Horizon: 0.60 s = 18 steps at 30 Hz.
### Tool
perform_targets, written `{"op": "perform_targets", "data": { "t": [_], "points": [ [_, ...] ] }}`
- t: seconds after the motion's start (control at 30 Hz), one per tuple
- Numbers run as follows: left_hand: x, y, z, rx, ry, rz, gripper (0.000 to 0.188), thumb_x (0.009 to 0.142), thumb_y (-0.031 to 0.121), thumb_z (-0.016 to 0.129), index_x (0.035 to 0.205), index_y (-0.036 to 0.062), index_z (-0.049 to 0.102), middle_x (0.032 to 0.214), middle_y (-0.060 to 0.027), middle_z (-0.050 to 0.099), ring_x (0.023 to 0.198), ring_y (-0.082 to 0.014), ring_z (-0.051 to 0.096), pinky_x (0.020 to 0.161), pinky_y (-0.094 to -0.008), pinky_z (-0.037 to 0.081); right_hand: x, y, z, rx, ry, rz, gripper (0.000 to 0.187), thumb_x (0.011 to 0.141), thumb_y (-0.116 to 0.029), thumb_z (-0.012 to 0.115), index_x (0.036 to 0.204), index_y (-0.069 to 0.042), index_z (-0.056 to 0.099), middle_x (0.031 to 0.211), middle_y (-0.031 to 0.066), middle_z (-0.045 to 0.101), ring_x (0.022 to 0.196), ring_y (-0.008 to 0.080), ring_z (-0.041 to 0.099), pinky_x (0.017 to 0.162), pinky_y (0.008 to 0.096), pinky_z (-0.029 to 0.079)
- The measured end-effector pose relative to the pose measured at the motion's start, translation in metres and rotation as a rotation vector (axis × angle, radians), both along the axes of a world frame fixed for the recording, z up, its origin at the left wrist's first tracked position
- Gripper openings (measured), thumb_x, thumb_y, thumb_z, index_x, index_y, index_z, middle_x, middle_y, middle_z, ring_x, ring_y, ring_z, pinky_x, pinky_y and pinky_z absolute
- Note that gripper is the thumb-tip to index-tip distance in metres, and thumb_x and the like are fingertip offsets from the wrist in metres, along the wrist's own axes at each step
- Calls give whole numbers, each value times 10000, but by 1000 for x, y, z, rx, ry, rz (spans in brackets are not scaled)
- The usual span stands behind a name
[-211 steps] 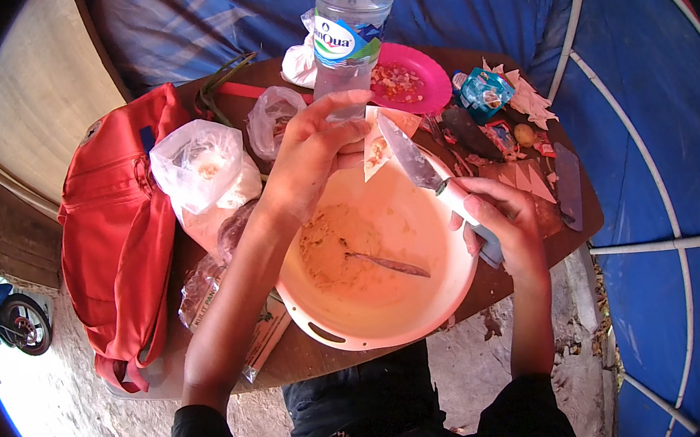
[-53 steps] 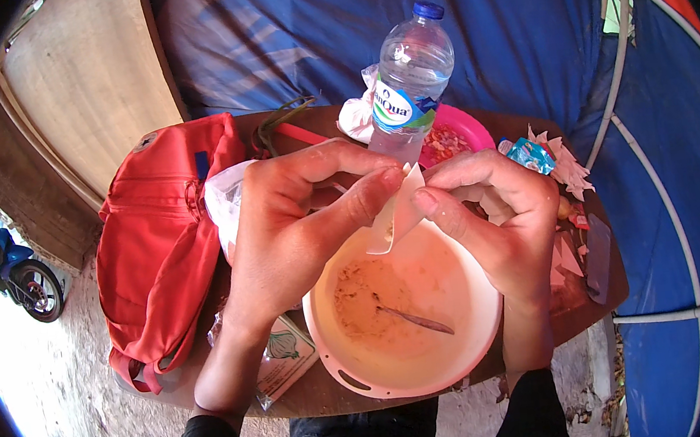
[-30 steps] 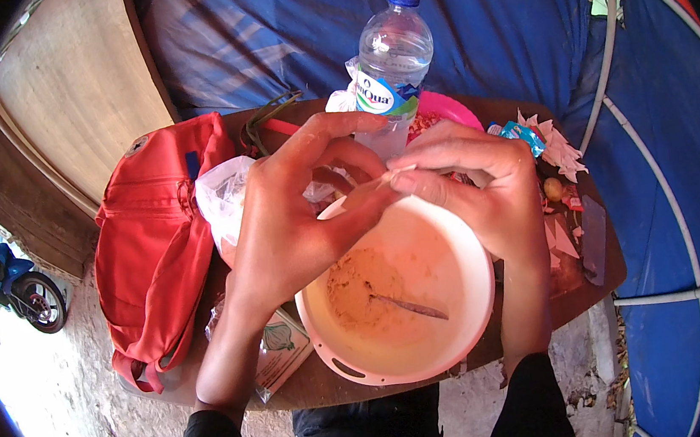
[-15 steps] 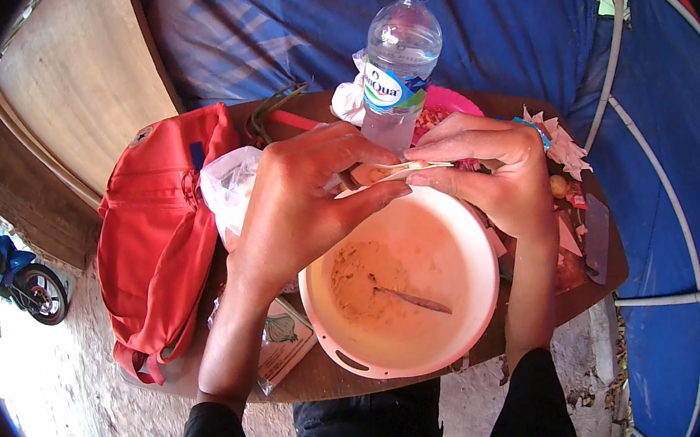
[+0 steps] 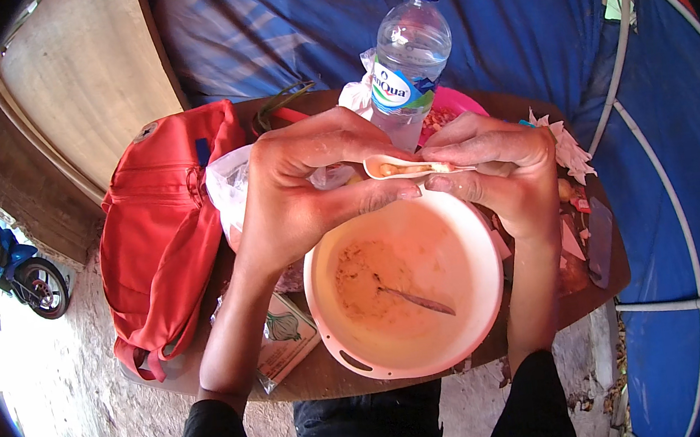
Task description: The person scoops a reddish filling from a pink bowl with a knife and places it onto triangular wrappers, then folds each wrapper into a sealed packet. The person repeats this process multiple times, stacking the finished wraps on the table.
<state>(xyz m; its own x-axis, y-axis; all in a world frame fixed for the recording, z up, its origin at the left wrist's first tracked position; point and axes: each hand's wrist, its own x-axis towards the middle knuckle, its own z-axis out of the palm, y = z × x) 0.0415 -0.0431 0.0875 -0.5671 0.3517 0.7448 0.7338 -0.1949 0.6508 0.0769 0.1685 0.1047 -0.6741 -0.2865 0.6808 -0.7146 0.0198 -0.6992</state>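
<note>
A thin, pale dumpling wrapper (image 5: pixel 387 163) is folded around a light brown filling, which shows at its open left end. My left hand (image 5: pixel 315 167) pinches one side of it between thumb and fingers. The other end sits between the thumb and fingers of my right hand (image 5: pixel 498 164), so both hands are closed on it. Just below them stands a large white bowl (image 5: pixel 489 306) with brownish paste smeared on its bottom and side. In that bowl lies a metal spoon (image 5: pixel 418 300), its handle pointing right.
Behind my hands stands a clear water bottle (image 5: pixel 417 45) with a blue cap, beside a pink bowl (image 5: pixel 462 103). A red bag (image 5: pixel 168 229) and a plastic bag (image 5: pixel 229 180) lie left. Paper scraps (image 5: pixel 569 153) and a flat translucent blade-like piece (image 5: pixel 600 243) are at right.
The wrapper has tilted in my fingers, so its left end now gapes and shows the filling. My left fingers have shifted along it. The whole view has moved slightly.
</note>
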Motion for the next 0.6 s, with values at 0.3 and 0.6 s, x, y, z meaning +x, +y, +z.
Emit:
{"op": "perform_targets", "data": {
  "t": [0.3,0.6],
  "points": [
    [-1,-11,7,-85,295,101,260,659,41,839,908,27,765,814,-65,696,783,-162,674,683,-270,517,2,-2,5,204,280,-73,278,721,90,758,991,33,723,912,111,695,869,183,674,769,273,536],
    [7,-8,8,-95,200,216,278,620,84,877,857,0,758,825,-99,723,741,-168,689,652,-261,525,3,-7,0,48,330,-141,276,669,172,732,907,62,647,920,188,682,853,241,679,768,325,543]
  ]
}}
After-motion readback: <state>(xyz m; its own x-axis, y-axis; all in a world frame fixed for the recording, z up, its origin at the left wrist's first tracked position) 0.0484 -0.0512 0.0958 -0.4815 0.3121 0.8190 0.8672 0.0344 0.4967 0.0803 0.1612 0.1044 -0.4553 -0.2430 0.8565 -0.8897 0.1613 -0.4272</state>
